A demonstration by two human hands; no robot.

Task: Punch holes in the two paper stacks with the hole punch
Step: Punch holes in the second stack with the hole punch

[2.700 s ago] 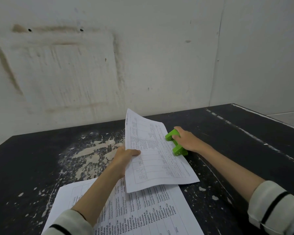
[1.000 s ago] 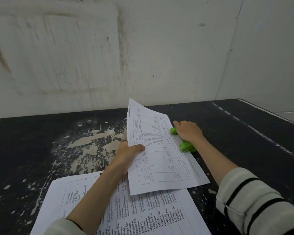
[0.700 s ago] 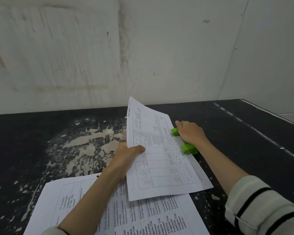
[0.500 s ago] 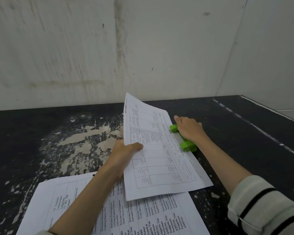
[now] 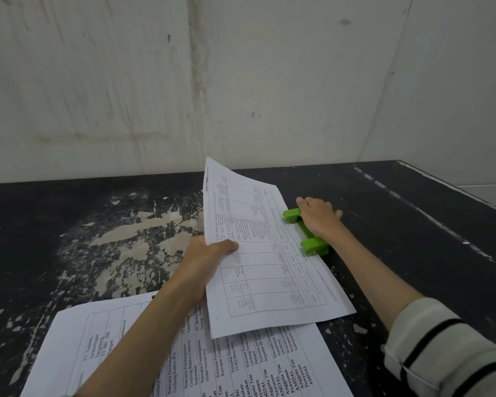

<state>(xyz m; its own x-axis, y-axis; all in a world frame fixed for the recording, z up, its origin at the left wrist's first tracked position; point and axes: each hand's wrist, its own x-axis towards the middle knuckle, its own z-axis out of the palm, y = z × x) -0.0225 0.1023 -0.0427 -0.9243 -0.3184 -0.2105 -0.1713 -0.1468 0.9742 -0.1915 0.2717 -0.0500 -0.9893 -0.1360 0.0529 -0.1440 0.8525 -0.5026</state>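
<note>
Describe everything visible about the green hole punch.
The green hole punch looks like glossy bright-green plastic: two rounded end blocks joined by a narrower bar. It sits on the black table to the right of the held paper stack, whose right edge meets it. The right hand rests on its middle, hiding that part.
</note>
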